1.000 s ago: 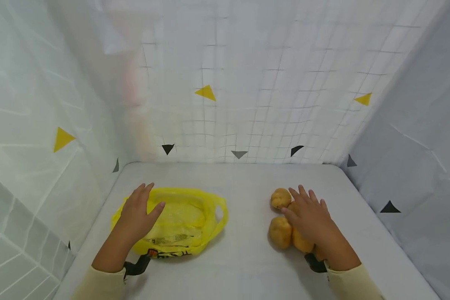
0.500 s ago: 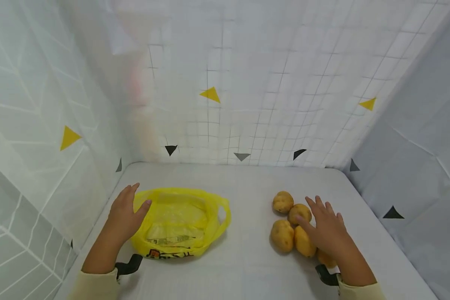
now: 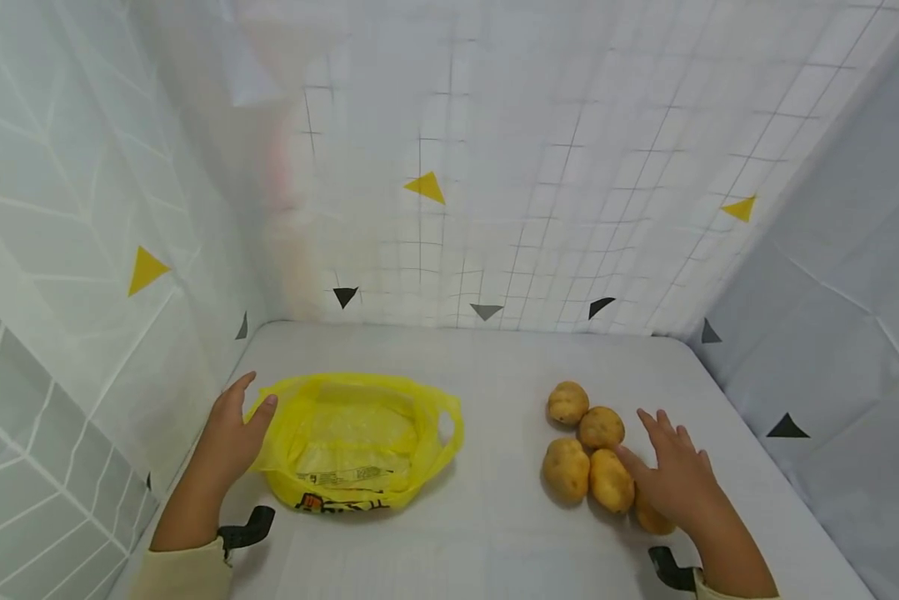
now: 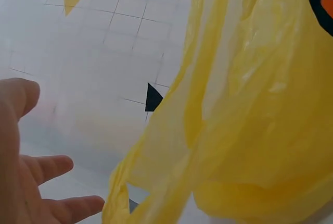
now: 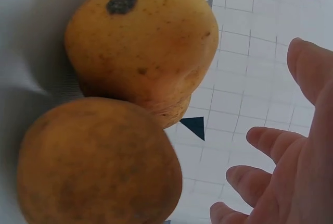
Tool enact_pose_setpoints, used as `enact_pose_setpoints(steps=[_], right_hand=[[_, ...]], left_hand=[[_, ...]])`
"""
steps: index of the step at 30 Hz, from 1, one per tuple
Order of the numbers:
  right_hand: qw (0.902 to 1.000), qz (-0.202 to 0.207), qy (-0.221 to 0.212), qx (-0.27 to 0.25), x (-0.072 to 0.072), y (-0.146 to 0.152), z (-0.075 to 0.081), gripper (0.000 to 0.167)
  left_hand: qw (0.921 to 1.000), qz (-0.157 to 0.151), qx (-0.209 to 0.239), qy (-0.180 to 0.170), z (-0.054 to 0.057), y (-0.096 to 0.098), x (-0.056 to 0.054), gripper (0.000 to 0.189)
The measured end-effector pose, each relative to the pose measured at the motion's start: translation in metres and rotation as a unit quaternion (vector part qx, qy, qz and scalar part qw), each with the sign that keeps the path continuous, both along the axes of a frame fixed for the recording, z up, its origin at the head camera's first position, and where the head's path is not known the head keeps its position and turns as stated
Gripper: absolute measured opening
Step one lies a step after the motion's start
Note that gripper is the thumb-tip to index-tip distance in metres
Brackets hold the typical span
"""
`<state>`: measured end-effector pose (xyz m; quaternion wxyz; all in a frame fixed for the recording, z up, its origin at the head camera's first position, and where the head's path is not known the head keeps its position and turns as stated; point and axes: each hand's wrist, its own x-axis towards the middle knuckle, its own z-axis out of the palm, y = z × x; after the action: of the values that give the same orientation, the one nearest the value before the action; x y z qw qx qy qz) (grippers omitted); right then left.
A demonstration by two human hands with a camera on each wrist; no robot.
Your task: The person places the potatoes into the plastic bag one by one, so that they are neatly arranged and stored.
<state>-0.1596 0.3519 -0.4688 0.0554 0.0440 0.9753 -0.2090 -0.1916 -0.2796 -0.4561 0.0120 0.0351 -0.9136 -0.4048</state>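
On a white table [image 3: 486, 542], oval tan potatoes [image 3: 611, 481] are left unbagged, three o'clock from the yellow plastic bag [image 3: 355, 433], left hand [image 3: 230, 442] and right hand [image 3: 677, 477] outspread.

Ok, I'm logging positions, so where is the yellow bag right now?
In the head view, the yellow bag lies left of centre on the white table, between the left hand and the potatoes.

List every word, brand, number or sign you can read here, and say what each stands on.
No text is legible.
Yellow plastic bag, lower edge: bold black letters beside an orange-and-black logo, too creased to read.
Same bag, higher up: smaller print, too small to read.
Potatoes: no print visible.
Wall sheets: plain yellow, black and grey triangles, no words.
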Motion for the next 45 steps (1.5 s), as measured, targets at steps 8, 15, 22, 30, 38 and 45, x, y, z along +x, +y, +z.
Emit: enact_pose_setpoints(steps=[8, 15, 22, 30, 38, 45], right_hand=[[0.9994, -0.007, -0.03, -0.014, 0.004, 0.01, -0.014, 0.107], [0.9987, -0.015, -0.043, -0.023, 0.012, 0.015, -0.024, 0.109], [0.9984, -0.014, -0.047, -0.026, 0.02, 0.018, -0.038, 0.106], [0.9998, -0.008, -0.01, -0.016, 0.024, 0.015, -0.056, 0.103], [0.9968, 0.001, 0.032, -0.074, 0.03, 0.016, -0.058, 0.082], [0.9938, -0.014, 0.021, -0.109, 0.035, 0.02, -0.057, 0.07]], left_hand=[[0.9996, 0.007, 0.013, -0.023, -0.008, -0.002, -0.001, 0.089], [0.9971, 0.004, 0.058, -0.048, -0.015, -0.005, -0.001, 0.093], [0.9923, 0.02, 0.101, -0.069, -0.024, -0.012, 0.002, 0.091], [0.9871, 0.041, 0.136, -0.073, -0.035, -0.016, 0.005, 0.089], [0.9821, 0.069, 0.15, -0.091, -0.043, -0.014, 0.004, 0.088], [0.9773, 0.056, 0.18, -0.097, -0.049, -0.015, 0.006, 0.079]])
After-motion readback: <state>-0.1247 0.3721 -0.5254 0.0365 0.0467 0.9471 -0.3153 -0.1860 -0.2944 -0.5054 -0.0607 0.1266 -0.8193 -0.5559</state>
